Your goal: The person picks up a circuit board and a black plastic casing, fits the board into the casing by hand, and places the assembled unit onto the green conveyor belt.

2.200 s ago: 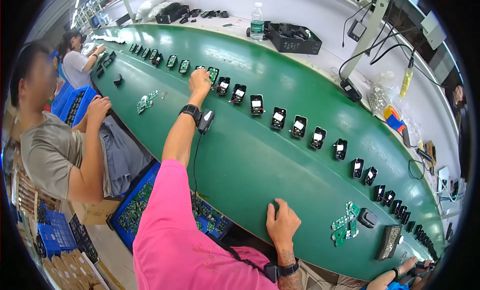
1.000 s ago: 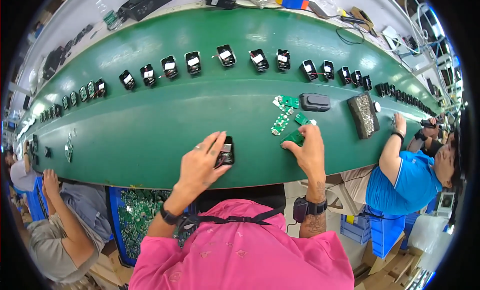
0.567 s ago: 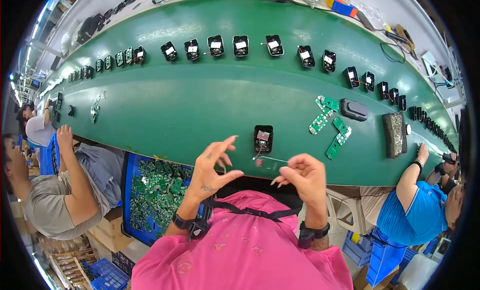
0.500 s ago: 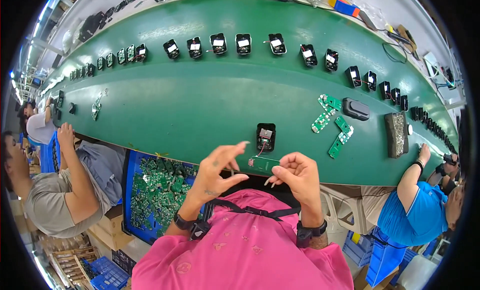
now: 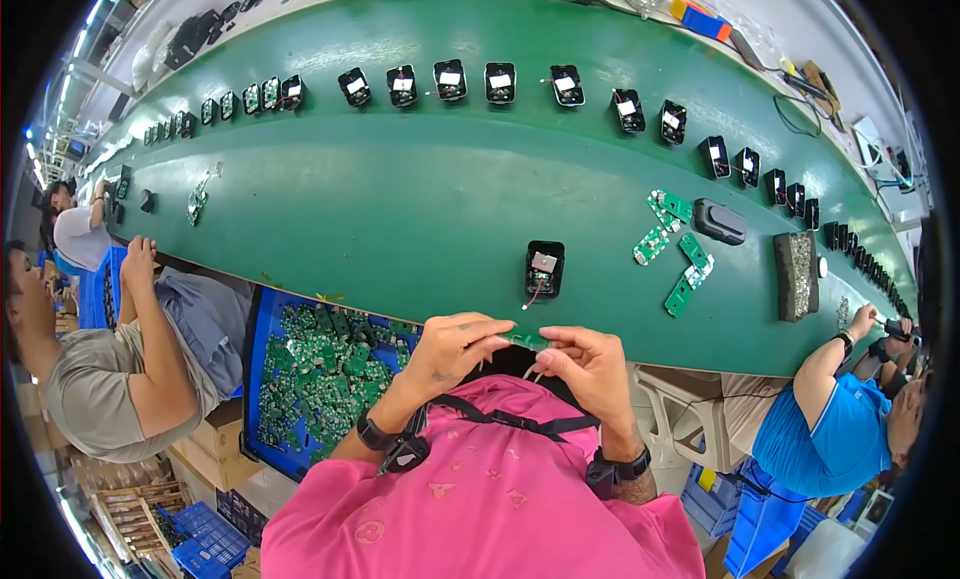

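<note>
Near the table's front edge, a small green circuit board (image 5: 518, 339) is held between my two hands. My left hand (image 5: 450, 357) pinches its left end, fingers pressed together. On the other end, my right hand (image 5: 588, 364) grips with thumb and fingers, which partly cover the board. Just beyond them an open black housing (image 5: 544, 270) stands on the green table, a silvery part inside. From its lower edge a thin red wire ends in a small pale plug (image 5: 526, 305), apart from the board.
Loose circuit boards (image 5: 652, 245) and a black cover (image 5: 719, 221) lie right of the housing. A long row of black housings (image 5: 500, 83) curves along the far side. Left of me is a blue bin (image 5: 255, 419) of boards. Co-workers sit on both sides.
My left hand, apart with fingers spread before, has come in and closed on the board's left end. The board is now tilted, and the wire's plug shows clear of it.
</note>
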Demonstrator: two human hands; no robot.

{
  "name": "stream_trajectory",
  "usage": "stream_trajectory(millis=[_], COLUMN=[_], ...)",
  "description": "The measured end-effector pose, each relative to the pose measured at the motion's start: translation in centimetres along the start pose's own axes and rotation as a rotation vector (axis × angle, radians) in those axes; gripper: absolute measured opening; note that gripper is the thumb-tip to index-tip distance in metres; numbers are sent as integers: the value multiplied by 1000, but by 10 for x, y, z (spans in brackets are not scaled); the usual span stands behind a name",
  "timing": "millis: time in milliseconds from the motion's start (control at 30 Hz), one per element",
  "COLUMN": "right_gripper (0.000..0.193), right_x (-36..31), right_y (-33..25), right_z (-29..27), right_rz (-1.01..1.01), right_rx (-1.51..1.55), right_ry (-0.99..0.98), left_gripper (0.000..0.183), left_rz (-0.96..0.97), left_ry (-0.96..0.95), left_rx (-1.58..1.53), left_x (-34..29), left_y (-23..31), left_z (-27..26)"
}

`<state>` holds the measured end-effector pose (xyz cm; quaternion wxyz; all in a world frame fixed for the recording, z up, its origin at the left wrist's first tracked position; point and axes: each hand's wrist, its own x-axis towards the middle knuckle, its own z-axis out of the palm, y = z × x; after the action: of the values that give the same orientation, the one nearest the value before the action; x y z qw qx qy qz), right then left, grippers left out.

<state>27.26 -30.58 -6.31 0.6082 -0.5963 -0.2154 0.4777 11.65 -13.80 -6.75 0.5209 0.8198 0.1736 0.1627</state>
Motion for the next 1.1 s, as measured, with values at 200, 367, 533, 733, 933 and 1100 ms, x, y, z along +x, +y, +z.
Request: stream_trajectory(millis=[200, 367, 533, 733, 933, 1100], right_gripper=[12, 15, 16, 19, 23, 20], right_x=[11, 20, 30, 52, 55, 52], right_y=[-10, 0, 10, 10, 5, 1], right_z=[8, 7, -2, -10, 4, 8], right_rz=[-267, -276, -295, -373, -193, -252], right_rx=[-533, -489, -520, -635, -314, -304], right_ry=[78, 215, 295, 425, 426, 450], left_gripper=[22, 31, 45, 66, 65, 54], left_rz=[-280, -271, -345, -236, -120, -275], left_ry=[76, 121, 180, 19, -61, -6], left_rx=[-202, -303, -269, -298, -319, -629], left_x=[9, 11, 18, 63, 73, 69], left_y=[0, -11, -9, -10, -20, -1], left_z=[4, 10, 2, 7, 20, 24])
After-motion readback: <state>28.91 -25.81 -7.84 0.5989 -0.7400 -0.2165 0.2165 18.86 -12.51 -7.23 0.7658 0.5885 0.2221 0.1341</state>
